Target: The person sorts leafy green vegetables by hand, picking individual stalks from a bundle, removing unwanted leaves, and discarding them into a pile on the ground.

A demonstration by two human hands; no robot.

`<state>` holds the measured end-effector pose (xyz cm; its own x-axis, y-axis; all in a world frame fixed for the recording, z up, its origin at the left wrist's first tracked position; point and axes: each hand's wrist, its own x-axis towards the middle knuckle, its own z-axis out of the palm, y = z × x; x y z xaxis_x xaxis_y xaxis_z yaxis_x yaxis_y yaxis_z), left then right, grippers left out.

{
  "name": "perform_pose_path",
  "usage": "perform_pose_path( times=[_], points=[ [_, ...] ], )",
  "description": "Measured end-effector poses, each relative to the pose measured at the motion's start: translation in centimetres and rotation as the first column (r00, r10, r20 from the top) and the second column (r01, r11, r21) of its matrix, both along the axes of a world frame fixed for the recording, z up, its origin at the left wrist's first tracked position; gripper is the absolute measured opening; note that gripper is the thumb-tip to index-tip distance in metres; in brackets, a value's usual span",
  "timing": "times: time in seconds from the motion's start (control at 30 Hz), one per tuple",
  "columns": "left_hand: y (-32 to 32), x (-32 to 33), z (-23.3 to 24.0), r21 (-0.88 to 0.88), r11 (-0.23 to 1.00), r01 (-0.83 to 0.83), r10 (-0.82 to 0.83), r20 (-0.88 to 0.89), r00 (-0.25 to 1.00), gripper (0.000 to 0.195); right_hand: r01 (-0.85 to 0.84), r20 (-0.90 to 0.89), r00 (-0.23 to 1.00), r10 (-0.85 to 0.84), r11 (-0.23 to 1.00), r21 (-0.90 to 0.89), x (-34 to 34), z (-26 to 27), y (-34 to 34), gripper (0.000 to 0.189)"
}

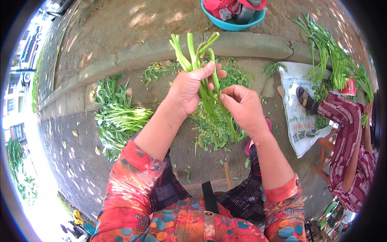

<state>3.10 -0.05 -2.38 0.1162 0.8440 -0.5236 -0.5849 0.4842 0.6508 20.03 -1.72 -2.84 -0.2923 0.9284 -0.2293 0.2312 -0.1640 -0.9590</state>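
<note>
My left hand [189, 90] is wrapped around a small bunch of leafy-green stalks [190, 50], probably water spinach, with the pale cut ends pointing up and away from me. Thumb and forefinger of my right hand [245, 107] pinch a single stem [226, 116] at the right side of the bunch; its lower end hangs toward the ground. Below both hands, loose trimmed leaves [211, 136] are strewn over the pavement. To the left lies a heap of long-leaved greens [119, 121], its pale stems facing right.
A stone kerb [248, 45] runs across ahead, with a turquoise basin [237, 27] holding a red bag [216, 10] and a dark bottle [246, 15] beyond. At right, a seated person [341, 121] has a foot on a white printed sack [297, 127]; more greens [337, 62] lie alongside.
</note>
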Motion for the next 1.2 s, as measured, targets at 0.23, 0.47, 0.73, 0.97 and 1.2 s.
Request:
perform_pose_path(
  times=[0.23,0.47,0.73,0.97,1.2],
  points=[
    [-0.9,1.2,0.4,0.053,0.995,0.090,-0.078,-0.187,0.979,0.028,0.112,0.209,0.968,-0.135,0.987,0.119,-1.2,1.1,-0.8,0.015],
    [-0.8,0.5,0.8,0.102,0.981,0.166,-0.118,-0.365,0.924,0.025,-0.033,0.245,0.969,-0.033,0.965,0.261,1.7,0.2,1.1,0.015],
    [-1.1,0.6,1.5,0.068,0.957,0.282,-0.217,-0.477,0.852,0.025,0.236,0.114,0.941,-0.317,0.861,0.450,4.3,2.1,3.2,0.013],
    [-1.3,0.9,1.3,0.067,0.940,0.334,-0.254,-0.514,0.819,0.025,0.011,0.188,0.963,-0.194,0.723,0.691,4.6,2.1,3.5,0.013],
    [-1.3,0.6,1.9,0.036,0.914,0.405,-0.321,-0.549,0.772,0.024,-0.229,0.424,0.892,-0.157,0.652,0.723,5.1,1.8,3.2,0.009]
  ],
)
